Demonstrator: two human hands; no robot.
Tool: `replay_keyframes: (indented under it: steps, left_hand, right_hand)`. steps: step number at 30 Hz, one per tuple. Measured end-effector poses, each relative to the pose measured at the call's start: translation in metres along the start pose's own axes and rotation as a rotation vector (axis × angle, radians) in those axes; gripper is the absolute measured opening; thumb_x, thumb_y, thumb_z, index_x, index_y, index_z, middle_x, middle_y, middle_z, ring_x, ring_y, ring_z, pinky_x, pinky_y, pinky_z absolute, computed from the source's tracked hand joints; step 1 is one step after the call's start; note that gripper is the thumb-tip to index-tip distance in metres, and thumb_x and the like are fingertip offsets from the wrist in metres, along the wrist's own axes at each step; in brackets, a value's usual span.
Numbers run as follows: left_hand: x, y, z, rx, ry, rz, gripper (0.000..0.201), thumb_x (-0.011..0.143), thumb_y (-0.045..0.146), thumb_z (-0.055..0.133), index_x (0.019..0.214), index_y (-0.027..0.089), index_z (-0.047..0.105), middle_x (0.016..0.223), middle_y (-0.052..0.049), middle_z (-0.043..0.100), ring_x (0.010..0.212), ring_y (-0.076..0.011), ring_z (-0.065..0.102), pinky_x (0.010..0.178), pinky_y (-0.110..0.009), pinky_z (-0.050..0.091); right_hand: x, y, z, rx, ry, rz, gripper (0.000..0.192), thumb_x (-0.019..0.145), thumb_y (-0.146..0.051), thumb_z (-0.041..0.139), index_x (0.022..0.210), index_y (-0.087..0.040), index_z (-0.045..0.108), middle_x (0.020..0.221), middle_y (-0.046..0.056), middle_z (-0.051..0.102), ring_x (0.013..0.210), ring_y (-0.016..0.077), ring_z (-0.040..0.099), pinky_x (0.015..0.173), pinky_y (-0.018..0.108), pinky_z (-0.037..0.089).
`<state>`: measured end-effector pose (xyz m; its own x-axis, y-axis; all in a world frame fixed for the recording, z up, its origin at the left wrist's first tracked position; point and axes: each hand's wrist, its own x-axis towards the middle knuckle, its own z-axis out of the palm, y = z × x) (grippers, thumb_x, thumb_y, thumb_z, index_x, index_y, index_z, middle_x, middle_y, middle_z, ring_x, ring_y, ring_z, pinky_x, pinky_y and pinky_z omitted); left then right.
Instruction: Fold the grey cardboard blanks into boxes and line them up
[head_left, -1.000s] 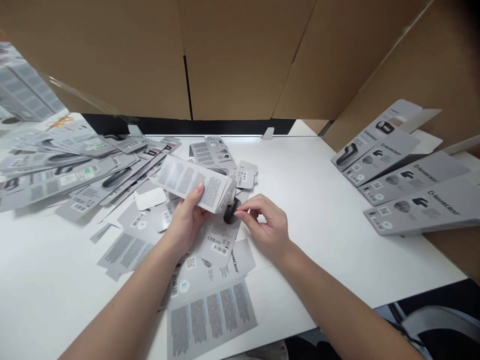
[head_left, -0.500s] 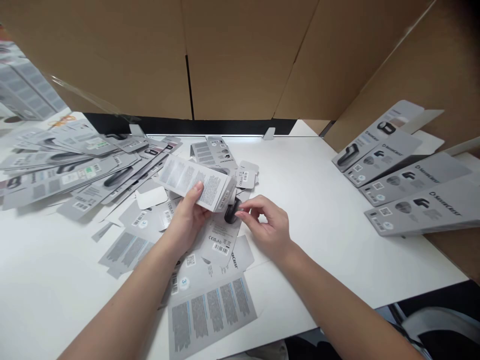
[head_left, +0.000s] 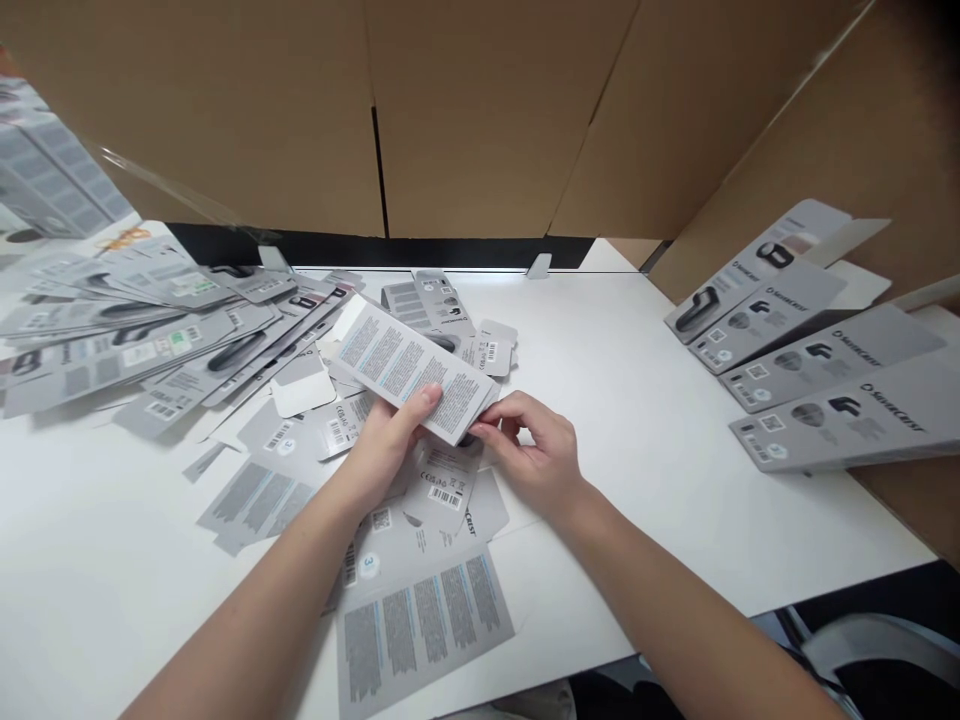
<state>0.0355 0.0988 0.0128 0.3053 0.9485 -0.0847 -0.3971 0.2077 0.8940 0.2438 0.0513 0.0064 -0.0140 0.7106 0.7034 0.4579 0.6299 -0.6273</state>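
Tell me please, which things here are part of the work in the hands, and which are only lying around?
In hand:
- left hand, holding the grey printed carton
- right hand, fingertips at the carton's near end

Lying about:
- flat cartons under the hands
- pile of flat cartons at left
- row of cartons at right
- white table
- cardboard walls
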Motion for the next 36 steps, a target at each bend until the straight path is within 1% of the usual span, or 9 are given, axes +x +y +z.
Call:
replay_keyframes:
  steps: [3, 8, 14, 19, 23, 27, 30, 33, 36]
  left_hand:
    - [0.000, 0.008, 0.004, -0.056, 0.054, -0.027, 0.079, 0.087, 0.072, 0.101, 0.146, 0.025, 0.078, 0.142, -0.014, 0.087, 0.142, -0.0453, 0.081, 0.114, -0.056, 0.073]
    - [0.001, 0.010, 0.000, -0.112, 0.163, -0.025, 0.068, 0.093, 0.080, 0.088, 0.137, 0.029, 0.079, 0.133, -0.011, 0.090, 0.136, -0.0454, 0.083, 0.101, -0.054, 0.076]
    - [0.000, -0.011, -0.008, 0.029, -0.031, 0.036, 0.071, 0.095, 0.065, 0.098, 0.150, 0.026, 0.077, 0.140, -0.014, 0.088, 0.146, -0.0447, 0.079, 0.121, -0.056, 0.069]
    - [-0.001, 0.004, 0.003, -0.043, 0.034, -0.039, 0.080, 0.087, 0.078, 0.097, 0.143, 0.025, 0.078, 0.135, -0.014, 0.089, 0.139, -0.0458, 0.082, 0.113, -0.057, 0.073]
    - [-0.001, 0.009, 0.001, -0.095, 0.116, -0.035, 0.074, 0.091, 0.083, 0.089, 0.137, 0.026, 0.080, 0.133, -0.013, 0.090, 0.141, -0.0468, 0.081, 0.108, -0.056, 0.074]
    - [-0.003, -0.005, -0.010, 0.026, -0.021, 0.008, 0.064, 0.089, 0.064, 0.103, 0.136, 0.025, 0.082, 0.138, -0.015, 0.089, 0.149, -0.0472, 0.077, 0.121, -0.058, 0.069]
    - [-0.004, -0.008, -0.009, 0.027, -0.068, -0.031, 0.067, 0.091, 0.066, 0.101, 0.140, 0.024, 0.082, 0.138, -0.016, 0.088, 0.147, -0.0469, 0.078, 0.127, -0.061, 0.065]
    - [-0.004, 0.003, 0.000, -0.067, -0.006, -0.068, 0.081, 0.083, 0.078, 0.101, 0.140, 0.025, 0.081, 0.138, -0.015, 0.088, 0.146, -0.0483, 0.078, 0.117, -0.059, 0.071]
    - [-0.003, 0.018, 0.006, -0.159, 0.127, -0.054, 0.079, 0.084, 0.086, 0.094, 0.136, 0.028, 0.080, 0.139, -0.011, 0.088, 0.143, -0.0478, 0.079, 0.097, -0.052, 0.076]
  right_hand:
    - [0.001, -0.002, -0.001, 0.009, 0.006, -0.011, 0.020, 0.117, -0.042, 0.084, 0.103, -0.027, 0.081, 0.085, 0.000, 0.081, 0.058, 0.0138, 0.061, 0.055, 0.032, 0.054]
    - [0.001, -0.003, -0.004, 0.029, 0.019, -0.029, 0.028, 0.126, -0.039, 0.065, 0.107, -0.027, 0.082, 0.085, 0.003, 0.081, 0.070, 0.0185, 0.074, 0.059, 0.033, 0.057]
    - [-0.001, -0.001, -0.004, 0.010, 0.017, 0.009, 0.030, 0.123, -0.037, 0.069, 0.095, -0.027, 0.074, 0.078, 0.000, 0.074, 0.066, 0.0172, 0.067, 0.058, 0.033, 0.053]
    - [0.001, -0.002, -0.003, -0.021, 0.010, -0.010, 0.031, 0.123, -0.040, 0.071, 0.095, -0.027, 0.078, 0.077, 0.000, 0.075, 0.064, 0.0173, 0.067, 0.058, 0.033, 0.053]
    - [0.001, -0.002, -0.003, -0.015, 0.009, -0.037, 0.030, 0.123, -0.039, 0.071, 0.097, -0.026, 0.080, 0.078, 0.001, 0.078, 0.063, 0.0174, 0.069, 0.056, 0.033, 0.054]
    - [-0.001, -0.001, -0.005, -0.026, 0.000, -0.019, 0.033, 0.122, -0.039, 0.072, 0.092, -0.027, 0.075, 0.074, -0.001, 0.075, 0.059, 0.0162, 0.066, 0.054, 0.032, 0.053]
    - [0.000, 0.000, -0.006, -0.035, -0.007, -0.006, 0.032, 0.122, -0.038, 0.072, 0.092, -0.027, 0.073, 0.073, -0.002, 0.074, 0.058, 0.0154, 0.064, 0.053, 0.031, 0.052]
    - [0.001, -0.002, -0.005, -0.024, -0.003, -0.033, 0.026, 0.120, -0.034, 0.075, 0.095, -0.027, 0.077, 0.073, -0.002, 0.074, 0.056, 0.0142, 0.061, 0.052, 0.030, 0.050]
    - [0.003, -0.003, -0.002, 0.037, -0.015, -0.067, 0.013, 0.118, -0.034, 0.077, 0.107, -0.028, 0.081, 0.078, -0.002, 0.079, 0.052, 0.0130, 0.058, 0.049, 0.030, 0.049]
